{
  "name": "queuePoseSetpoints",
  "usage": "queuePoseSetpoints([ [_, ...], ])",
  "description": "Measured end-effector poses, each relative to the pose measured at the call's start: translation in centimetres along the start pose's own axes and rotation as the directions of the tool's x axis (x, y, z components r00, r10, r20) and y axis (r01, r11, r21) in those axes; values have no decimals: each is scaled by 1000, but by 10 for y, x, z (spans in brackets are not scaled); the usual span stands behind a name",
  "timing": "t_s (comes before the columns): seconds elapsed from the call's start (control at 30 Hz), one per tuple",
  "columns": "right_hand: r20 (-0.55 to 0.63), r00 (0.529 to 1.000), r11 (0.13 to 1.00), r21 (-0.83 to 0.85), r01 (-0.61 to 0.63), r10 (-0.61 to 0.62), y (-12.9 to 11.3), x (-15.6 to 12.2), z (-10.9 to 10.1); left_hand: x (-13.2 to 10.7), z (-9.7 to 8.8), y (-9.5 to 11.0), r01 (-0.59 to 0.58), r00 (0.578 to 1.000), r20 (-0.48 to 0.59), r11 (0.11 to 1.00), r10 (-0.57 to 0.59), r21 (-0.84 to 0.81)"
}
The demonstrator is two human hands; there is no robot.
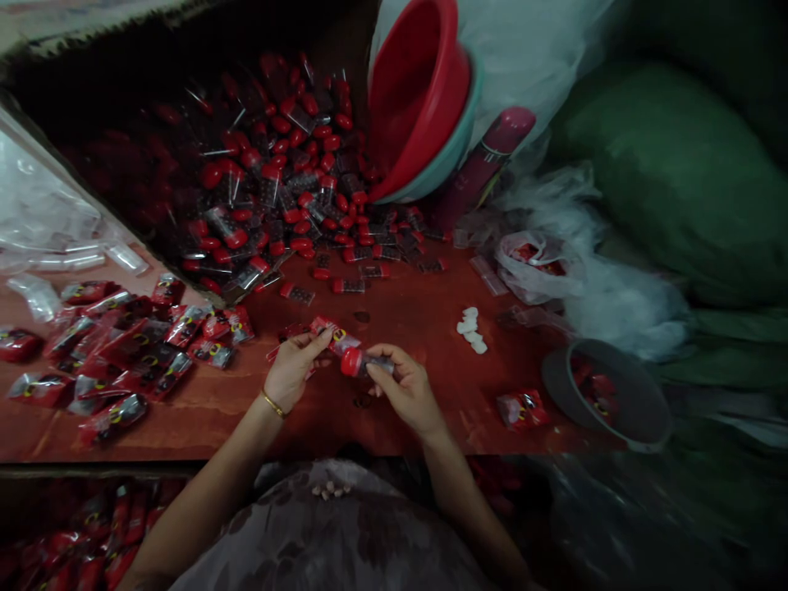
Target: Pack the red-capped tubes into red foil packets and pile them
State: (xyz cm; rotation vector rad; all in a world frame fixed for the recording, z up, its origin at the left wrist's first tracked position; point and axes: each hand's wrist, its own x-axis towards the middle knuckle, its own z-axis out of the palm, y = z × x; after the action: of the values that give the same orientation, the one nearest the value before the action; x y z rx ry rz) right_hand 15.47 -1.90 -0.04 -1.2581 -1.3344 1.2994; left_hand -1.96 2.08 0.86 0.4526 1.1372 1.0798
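Note:
My left hand (pixel 289 369), with a gold bangle at the wrist, pinches a small red printed wrapper (pixel 336 335) above the reddish tabletop (pixel 382 423). Close beside it, my right hand (pixel 406 386) holds a small clear container with a red cap (pixel 352 362), its cap pointing left towards the wrapper. Cap and wrapper overlap in view; whether they touch I cannot tell. Left of my hands lies a heap of red printed packets (pixel 132 349). Behind them, loose red-capped containers (pixel 301 180) spill from a large cardboard box (pixel 148 238).
A red basin (pixel 424 107) leans inside a pale blue one, beside a pink bottle (pixel 486 160). To the right are white pieces (pixel 472 330), a red packet (pixel 522 409) and a grey tub (pixel 560 386). Clear plastic tubes (pixel 55 254) lie far left. Green sacks (pixel 677 180) stand at right.

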Motion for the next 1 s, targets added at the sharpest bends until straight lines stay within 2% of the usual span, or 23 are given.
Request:
queuePoseSetpoints([
  [0.2, -21, 998, 994, -95, 49, -52, 5, 2, 2, 2, -7, 2, -15, 1000, -1, 1000, 15, 25],
  [0.33, -45, 996, 987, -144, 71, -78, 6, 2, 2, 1, -5, 2, -14, 1000, 20, 999, 13, 47],
  [0.53, -90, 994, 992, -112, 51, -61, 6, 2, 5, -5, 3, -2, -144, 988, 68, 984, 138, 103],
  [0.67, -158, 987, 999, -40, 22, -28, 6, 3, 14, -5, 7, -6, -144, 986, 99, 986, 135, 89],
  [0.77, -212, 976, 999, -19, 44, -47, 6, 4, 21, -4, 9, -13, -143, 987, 77, 987, 137, 68],
  [0.93, -344, 933, 991, -109, 76, -109, 8, 8, 28, -7, 16, -31, -254, 967, -12, 966, 255, 52],
  [1.0, -345, 933, 992, -102, 70, -101, 8, 8, 28, -9, 20, -36, -243, 969, -51, 970, 243, 8],
])
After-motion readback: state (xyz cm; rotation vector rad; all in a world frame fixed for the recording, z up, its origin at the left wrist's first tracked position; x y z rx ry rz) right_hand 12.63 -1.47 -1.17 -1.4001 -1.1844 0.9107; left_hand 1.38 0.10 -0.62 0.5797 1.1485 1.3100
